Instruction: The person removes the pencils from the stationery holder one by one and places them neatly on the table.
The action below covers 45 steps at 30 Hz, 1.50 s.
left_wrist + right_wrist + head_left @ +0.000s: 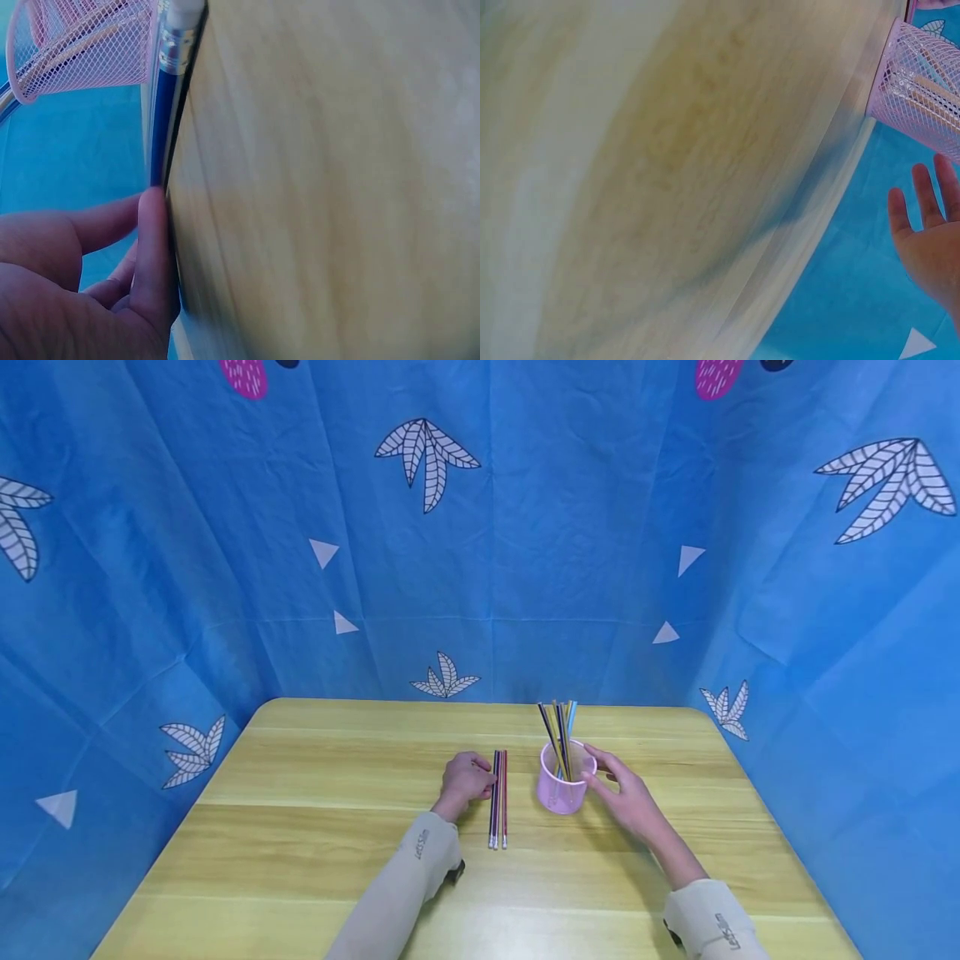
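Note:
On the table, several pencils (505,793) with white eraser ends lie side by side, erasers toward the person. My left hand (467,777) is at their left edge, thumb and finger pinching a dark blue pencil (162,127) partway along its length. To the right stands a pink mesh pencil cup (558,797) holding several upright pencils (561,739), dark, yellowish and light blue. My right hand (626,797) is at the cup's right side, its fingers spread and extended close to the rim. The right wrist view shows the fingers (928,199) nearly straight beside the mesh.
The light wooden table (300,827) has rounded far corners. A blue patterned cloth (491,552) hangs behind it and along both sides. Grey sleeves (405,877) cover the forearms.

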{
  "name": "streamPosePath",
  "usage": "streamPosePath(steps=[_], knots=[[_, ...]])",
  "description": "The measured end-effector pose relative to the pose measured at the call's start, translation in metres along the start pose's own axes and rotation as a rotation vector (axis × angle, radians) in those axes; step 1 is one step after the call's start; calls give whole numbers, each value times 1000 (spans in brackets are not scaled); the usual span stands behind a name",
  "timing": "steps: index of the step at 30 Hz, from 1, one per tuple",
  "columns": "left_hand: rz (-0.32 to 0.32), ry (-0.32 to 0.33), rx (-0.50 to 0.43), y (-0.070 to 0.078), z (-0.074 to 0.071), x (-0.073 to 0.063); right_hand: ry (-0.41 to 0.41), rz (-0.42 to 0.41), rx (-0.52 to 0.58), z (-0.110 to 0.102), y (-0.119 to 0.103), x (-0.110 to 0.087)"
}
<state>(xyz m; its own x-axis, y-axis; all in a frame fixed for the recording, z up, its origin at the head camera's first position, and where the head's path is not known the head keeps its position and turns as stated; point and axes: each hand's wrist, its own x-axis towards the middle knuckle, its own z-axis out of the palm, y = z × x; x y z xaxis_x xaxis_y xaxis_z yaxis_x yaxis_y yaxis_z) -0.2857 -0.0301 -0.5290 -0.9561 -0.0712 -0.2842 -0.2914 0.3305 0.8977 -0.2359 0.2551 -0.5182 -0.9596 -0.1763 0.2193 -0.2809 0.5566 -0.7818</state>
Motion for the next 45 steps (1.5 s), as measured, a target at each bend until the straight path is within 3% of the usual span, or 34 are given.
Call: streamPosePath(steps=[9, 18, 25, 30, 33, 45], knots=[[23, 0, -29, 1, 0, -2, -1, 3, 5, 1, 3, 2], [208, -1, -100, 18, 4, -2, 3, -8, -5, 1, 1, 2], [334, -70, -146, 37, 13, -8, 3, -9, -5, 1, 2, 2], [431, -83, -102, 45, 20, -6, -1, 3, -6, 1, 2, 2], [453, -80, -97, 49, 25, -5, -1, -3, -6, 1, 1, 2], [443, -107, -227, 56, 45, 1, 3, -13, -9, -1, 0, 3]])
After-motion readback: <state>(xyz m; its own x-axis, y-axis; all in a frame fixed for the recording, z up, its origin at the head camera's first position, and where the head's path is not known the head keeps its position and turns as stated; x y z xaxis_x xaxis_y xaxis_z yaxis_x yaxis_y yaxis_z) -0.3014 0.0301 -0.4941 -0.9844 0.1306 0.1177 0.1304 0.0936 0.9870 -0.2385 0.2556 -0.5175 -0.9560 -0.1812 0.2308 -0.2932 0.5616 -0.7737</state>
